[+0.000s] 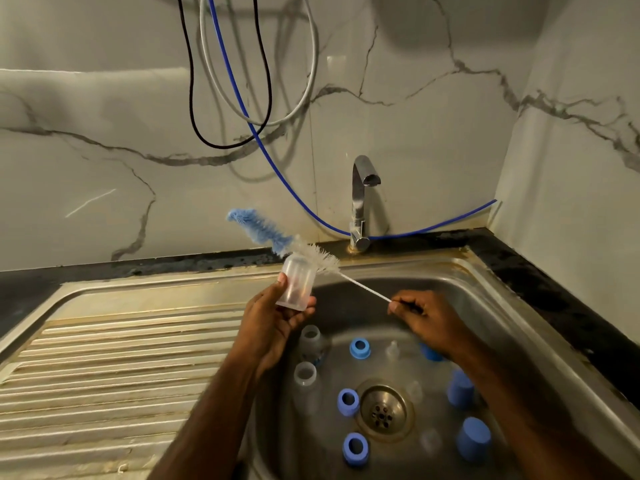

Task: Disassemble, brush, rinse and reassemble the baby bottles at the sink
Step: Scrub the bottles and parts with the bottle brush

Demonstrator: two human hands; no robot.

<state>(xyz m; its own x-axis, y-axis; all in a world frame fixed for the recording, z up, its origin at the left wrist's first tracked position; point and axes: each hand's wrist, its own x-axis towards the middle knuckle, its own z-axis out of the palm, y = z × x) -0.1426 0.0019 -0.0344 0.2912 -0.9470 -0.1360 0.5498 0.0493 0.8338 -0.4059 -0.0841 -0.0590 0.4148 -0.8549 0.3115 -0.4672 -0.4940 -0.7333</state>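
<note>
Bottles (311,344), two clear ones, lie in the sink (485,289) below the left hand (273,323) gripping one clear cap (297,284), with three blue rings (348,402) below the right hand (426,320) pinching the brush (318,256).

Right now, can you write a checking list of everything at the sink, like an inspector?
Surface: steel sink, ribbed drainboard beside it.
Job's things: clear cap; bottle brush; bottles, blue rings, blue caps, clear teats loose in basin.
Clutter: nothing seen.
Hands: left hand holds cap; right hand pinches brush wire.
Cables: black, grey, blue cables hang on wall.
Surroundings: tap, no water visible; marble wall.
</note>
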